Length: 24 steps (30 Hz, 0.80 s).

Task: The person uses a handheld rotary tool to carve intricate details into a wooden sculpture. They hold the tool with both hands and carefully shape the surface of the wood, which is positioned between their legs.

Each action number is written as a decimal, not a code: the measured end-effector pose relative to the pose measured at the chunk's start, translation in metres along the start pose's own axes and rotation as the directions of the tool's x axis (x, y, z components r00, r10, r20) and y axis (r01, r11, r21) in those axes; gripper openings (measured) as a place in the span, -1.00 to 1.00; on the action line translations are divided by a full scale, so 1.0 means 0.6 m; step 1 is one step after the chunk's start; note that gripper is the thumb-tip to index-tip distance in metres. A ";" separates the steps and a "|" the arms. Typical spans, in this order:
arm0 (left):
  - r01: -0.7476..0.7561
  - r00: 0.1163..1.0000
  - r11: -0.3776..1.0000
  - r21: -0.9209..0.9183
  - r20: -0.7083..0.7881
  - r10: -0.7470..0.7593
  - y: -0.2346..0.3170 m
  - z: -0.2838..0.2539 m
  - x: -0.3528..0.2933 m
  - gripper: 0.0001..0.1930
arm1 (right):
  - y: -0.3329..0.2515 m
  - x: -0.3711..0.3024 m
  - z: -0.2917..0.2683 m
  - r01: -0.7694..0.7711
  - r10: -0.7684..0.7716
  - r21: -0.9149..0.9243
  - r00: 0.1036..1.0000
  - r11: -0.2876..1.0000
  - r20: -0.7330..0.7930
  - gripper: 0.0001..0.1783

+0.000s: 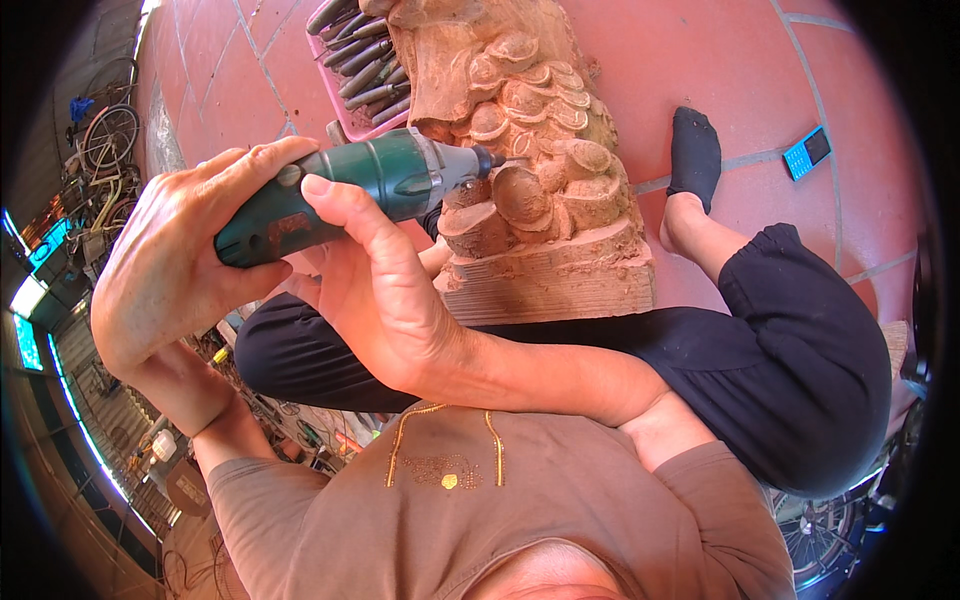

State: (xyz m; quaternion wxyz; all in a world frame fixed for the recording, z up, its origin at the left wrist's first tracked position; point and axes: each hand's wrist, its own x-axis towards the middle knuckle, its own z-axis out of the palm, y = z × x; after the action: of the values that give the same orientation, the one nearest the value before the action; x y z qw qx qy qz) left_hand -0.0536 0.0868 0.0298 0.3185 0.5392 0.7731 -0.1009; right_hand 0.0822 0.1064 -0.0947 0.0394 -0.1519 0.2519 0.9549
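Head: green tool [375, 170], reddish label [288, 225] perhaps

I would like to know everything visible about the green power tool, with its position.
The green power tool has a rounded, plastic-looking body with a reddish patch, a grey front collar, a dark nose and a thin bit. In the picture it slants slightly upward to the right, its bit over the carved wood; contact is unclear. The left hand grips its rear; the right hand holds it, thumb on the body. Whether it runs cannot be told.
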 end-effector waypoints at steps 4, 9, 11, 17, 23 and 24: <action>0.003 1.000 1.000 0.004 -0.022 -0.003 0.002 0.001 -0.006 -0.18 | 0.001 0.000 -0.003 -0.032 0.034 -0.035 0.999 0.999 0.037 -0.65; 0.017 0.999 1.000 0.016 -0.028 -0.017 0.005 0.001 -0.013 -0.19 | 0.001 -0.002 -0.005 -0.055 0.064 -0.101 0.994 0.993 0.084 -0.44; 0.017 1.000 1.000 0.021 -0.018 -0.017 0.004 0.001 -0.012 -0.19 | 0.002 -0.002 -0.004 -0.047 0.053 -0.096 0.996 0.994 0.065 -0.45; 0.001 0.999 1.000 0.017 -0.038 -0.001 0.006 0.002 -0.013 -0.20 | 0.001 -0.005 -0.002 -0.066 0.071 -0.087 0.996 0.994 0.061 -0.47; -0.008 0.999 1.000 -0.008 -0.046 0.008 0.008 0.003 -0.010 -0.20 | -0.001 -0.007 0.002 -0.021 0.021 -0.004 0.999 1.000 0.039 -0.72; -0.011 0.999 1.000 -0.015 -0.046 0.010 0.007 0.003 -0.009 -0.20 | -0.002 -0.007 0.002 -0.016 0.016 -0.003 0.999 1.000 0.040 -0.72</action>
State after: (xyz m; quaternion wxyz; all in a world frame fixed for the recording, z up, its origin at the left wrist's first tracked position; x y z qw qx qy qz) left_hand -0.0480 0.0834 0.0320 0.3054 0.5428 0.7782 -0.0809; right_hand 0.0861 0.1079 -0.0925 0.0365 -0.1309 0.2512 0.9583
